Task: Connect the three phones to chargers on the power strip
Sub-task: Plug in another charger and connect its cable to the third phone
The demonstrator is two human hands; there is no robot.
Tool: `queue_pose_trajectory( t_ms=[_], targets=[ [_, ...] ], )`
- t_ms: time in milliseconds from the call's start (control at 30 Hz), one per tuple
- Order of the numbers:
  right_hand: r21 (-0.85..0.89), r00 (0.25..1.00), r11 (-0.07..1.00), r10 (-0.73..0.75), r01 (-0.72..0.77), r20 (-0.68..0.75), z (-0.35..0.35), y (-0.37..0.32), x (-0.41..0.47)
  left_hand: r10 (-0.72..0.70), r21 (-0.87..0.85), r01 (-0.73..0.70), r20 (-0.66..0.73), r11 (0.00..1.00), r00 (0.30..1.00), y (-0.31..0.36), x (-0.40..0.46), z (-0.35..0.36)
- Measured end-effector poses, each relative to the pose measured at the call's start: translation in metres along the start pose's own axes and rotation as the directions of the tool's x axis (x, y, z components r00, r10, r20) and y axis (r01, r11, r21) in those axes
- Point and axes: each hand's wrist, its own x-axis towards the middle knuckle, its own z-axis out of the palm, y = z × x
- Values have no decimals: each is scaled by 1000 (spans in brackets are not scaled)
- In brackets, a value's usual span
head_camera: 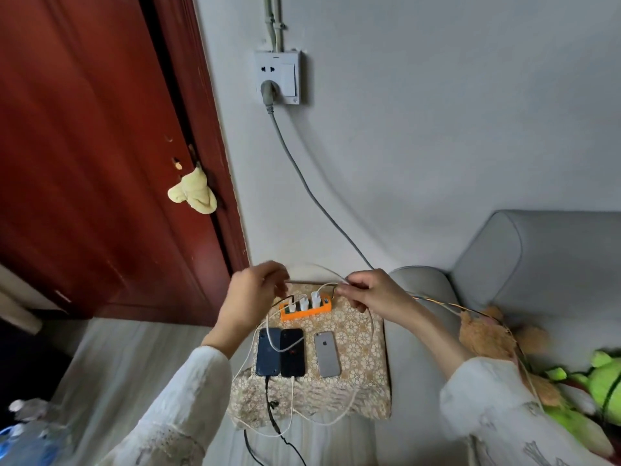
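Note:
Three phones lie face down on a lace-covered stand [363, 334]: a dark blue phone [267, 353] with a black cable in its bottom, a black phone [292, 353] with a white cable in its bottom, and a silver phone [327, 354] with no cable attached. Behind them sits an orange power strip [305, 312] holding three white chargers [304, 302]. My left hand [250, 302] hovers over the strip's left end, fingers curled, blurred. My right hand [373, 292] pinches a white cable [336, 279] just right of the strip.
A grey cord [302, 176] runs from the wall socket [277, 77] down toward the strip. A grey sofa [537, 264] with plush toys [601, 385] stands to the right. A red door [100, 146] is on the left. Loose cables hang off the stand's front.

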Motion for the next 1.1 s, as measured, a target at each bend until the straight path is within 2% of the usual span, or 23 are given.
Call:
queue_pose_trajectory(
  t_ms=[67,100,133,200,233,300,367,400,467,500,567,633,700,767,833,900,1000,1100],
  targets=[
    [30,999,999,41,-40,-35,-8,16,-6,-132,-206,98,-158,974,979,-1,2,-10],
    [47,996,997,61,-58,-60,-12,24,-9,-189,-243,133,-221,961,957,-3,3,-15],
    [70,992,994,84,-78,-90,-15,31,-12,-211,-189,163,-275,968,938,-7,4,-20],
    [93,984,992,101,-88,-144,-21,39,-15,-176,118,222,-312,968,934,-9,5,-25],
    [73,984,994,87,-76,-157,-22,38,-14,-133,241,197,-258,950,957,-8,4,-24],
    [-11,990,1000,21,-23,-140,-21,27,-12,7,324,10,-51,946,999,-1,3,-12],
    [-105,993,993,-65,55,-94,-17,7,-6,107,303,-149,151,941,983,13,1,8],
    [-147,992,985,-101,91,-68,-15,-2,-4,118,270,-180,229,946,966,18,0,17],
    [-214,988,967,-150,139,-34,-12,-14,1,120,225,-194,306,955,945,24,1,31],
    [-237,987,961,-156,145,-30,-14,-16,2,128,215,-197,295,957,947,26,0,32],
    [-254,993,962,-115,103,-34,-21,-12,0,121,148,-152,196,977,973,25,0,28],
    [-247,997,969,-40,23,-64,-33,0,-5,30,53,-31,21,998,999,21,4,16],
    [-235,991,970,32,-61,-127,-45,17,-10,-74,-21,71,-184,997,980,11,10,1],
    [-214,978,969,78,-120,-195,-55,29,-12,-155,-56,145,-302,988,941,-1,19,-12],
    [-184,969,977,65,-111,-238,-58,30,-9,-180,6,185,-208,983,961,-6,25,-17],
    [-151,972,987,15,-52,-234,-55,19,-4,-159,58,157,33,986,987,-1,24,-10],
    [-225,989,972,-93,66,-113,-36,-3,7,-46,-37,61,336,997,941,19,16,14],
    [-332,982,933,-172,135,-83,-18,-10,14,59,-80,-31,373,996,926,29,12,29]
  ],
)
